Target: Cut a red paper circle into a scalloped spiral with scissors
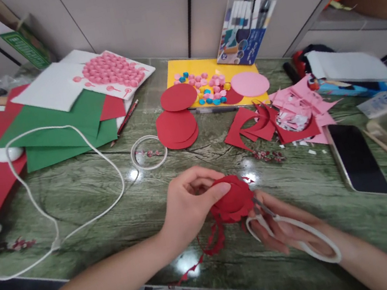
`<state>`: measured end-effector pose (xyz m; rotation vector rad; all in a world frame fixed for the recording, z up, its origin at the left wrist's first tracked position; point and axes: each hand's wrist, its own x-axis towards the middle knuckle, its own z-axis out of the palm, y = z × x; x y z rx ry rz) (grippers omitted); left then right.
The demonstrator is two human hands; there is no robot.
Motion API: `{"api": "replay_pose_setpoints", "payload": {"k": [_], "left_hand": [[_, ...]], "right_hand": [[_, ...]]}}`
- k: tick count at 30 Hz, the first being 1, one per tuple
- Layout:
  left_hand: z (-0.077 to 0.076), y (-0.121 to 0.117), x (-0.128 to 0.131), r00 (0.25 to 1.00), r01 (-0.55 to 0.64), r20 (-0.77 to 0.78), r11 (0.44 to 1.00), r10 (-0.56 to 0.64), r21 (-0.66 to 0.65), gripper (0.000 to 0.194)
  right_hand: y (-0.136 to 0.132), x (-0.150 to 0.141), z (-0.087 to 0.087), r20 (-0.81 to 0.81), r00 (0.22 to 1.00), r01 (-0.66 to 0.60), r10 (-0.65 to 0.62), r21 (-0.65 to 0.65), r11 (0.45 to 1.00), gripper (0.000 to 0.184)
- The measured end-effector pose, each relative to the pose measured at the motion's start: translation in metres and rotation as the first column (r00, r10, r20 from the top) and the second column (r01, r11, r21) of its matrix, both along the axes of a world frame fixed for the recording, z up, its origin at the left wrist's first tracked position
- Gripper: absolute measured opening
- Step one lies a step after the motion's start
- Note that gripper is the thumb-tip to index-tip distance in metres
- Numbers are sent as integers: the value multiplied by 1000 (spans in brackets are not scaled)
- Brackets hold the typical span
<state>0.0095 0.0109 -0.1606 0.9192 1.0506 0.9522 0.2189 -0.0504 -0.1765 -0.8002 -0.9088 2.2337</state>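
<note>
My left hand [189,203] pinches a red paper circle [235,200] with a scalloped edge, held just above the green table. My right hand [286,228] grips white-handled scissors [299,236] whose blades meet the circle's right edge. A thin red paper strip [212,241] dangles from the circle toward the table's front edge.
Stacked red circles [176,127], cut red scraps [255,126] and pink scraps [301,101] lie behind my hands. A white tape ring [149,152], a white cable [73,186], green and red sheets [63,128], a yellow sheet with beads [203,71] and a phone [356,158] are around.
</note>
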Motion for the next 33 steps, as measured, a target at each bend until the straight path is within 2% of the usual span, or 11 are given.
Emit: {"api": "replay_pose_setpoints", "payload": {"k": [7, 20, 27, 33], "left_hand": [[-2, -8, 6, 998, -53, 43, 997, 56, -54, 14], [-2, -8, 7, 993, -62, 92, 996, 68, -67, 13], [1, -9, 6, 996, -69, 57, 995, 73, -72, 12], [2, -6, 2, 997, -61, -43, 997, 59, -44, 13]], "right_hand": [[-4, -8, 0, 101, 992, 66, -71, 53, 996, 36], [-12, -13, -4, 141, 983, 105, -116, 86, 991, 30], [-13, -15, 1, 176, 974, 136, -146, 71, 988, 29], [-12, -12, 6, 191, 972, 126, -136, 65, 990, 30]]}}
